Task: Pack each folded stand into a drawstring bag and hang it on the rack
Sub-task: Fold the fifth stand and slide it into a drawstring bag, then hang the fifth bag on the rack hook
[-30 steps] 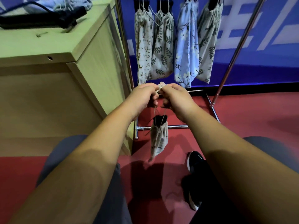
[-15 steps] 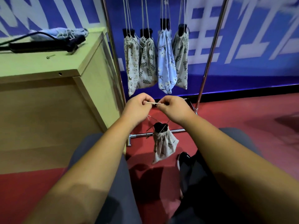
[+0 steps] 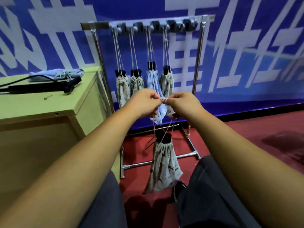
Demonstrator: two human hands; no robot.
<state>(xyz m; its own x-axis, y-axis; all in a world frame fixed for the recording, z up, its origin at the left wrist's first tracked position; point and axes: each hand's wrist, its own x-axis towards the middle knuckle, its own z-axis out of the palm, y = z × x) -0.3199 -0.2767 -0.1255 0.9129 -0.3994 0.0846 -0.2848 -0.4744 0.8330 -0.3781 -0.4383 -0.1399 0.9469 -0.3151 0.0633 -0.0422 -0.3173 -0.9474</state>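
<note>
Pinching the cord (image 3: 162, 99) between them, left hand (image 3: 144, 102) and right hand (image 3: 182, 104) were both curled tight on it. The drawstring bag (image 3: 164, 168) hung below, in front of the rack (image 3: 97, 46) and near its lower rail, with the stand (image 3: 163, 138) top poking out. Best move looked like spreading the loop taut and lifting toward the top bar's right end. The hooks (image 3: 187, 23) were blurred, so a free one was unclear. Any knot sat hidden inside the pinch.

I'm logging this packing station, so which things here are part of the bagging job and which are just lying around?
Job: dangling bag, its cords pinched by left hand and right hand, rack, four hung bags, black stand, spare blue bags.
Lying about: small peg on cabinet, banner.
</note>
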